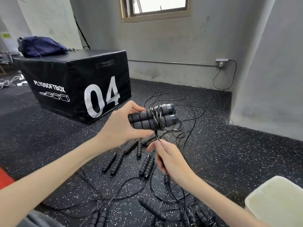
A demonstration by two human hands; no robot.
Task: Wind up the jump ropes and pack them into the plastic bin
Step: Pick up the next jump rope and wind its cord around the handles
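Note:
My left hand (122,125) grips a pair of black foam jump-rope handles (144,119), held side by side and level in front of me. Thin black-and-white cord (157,117) is wound a few turns round their middle. Just below, my right hand (165,155) pinches the cord where it leaves the wraps. The rest of that cord trails down to the floor. Several other jump ropes (145,164) with black handles lie loose and tangled on the speckled floor beneath my hands. The pale plastic bin (277,202) shows at the lower right corner.
A black plyo soft box marked 04 (78,84) stands at the left, with a dark blue bag (41,46) on top. Grey walls close off the back and right. A wall socket with a black cable (221,63) sits at the back right.

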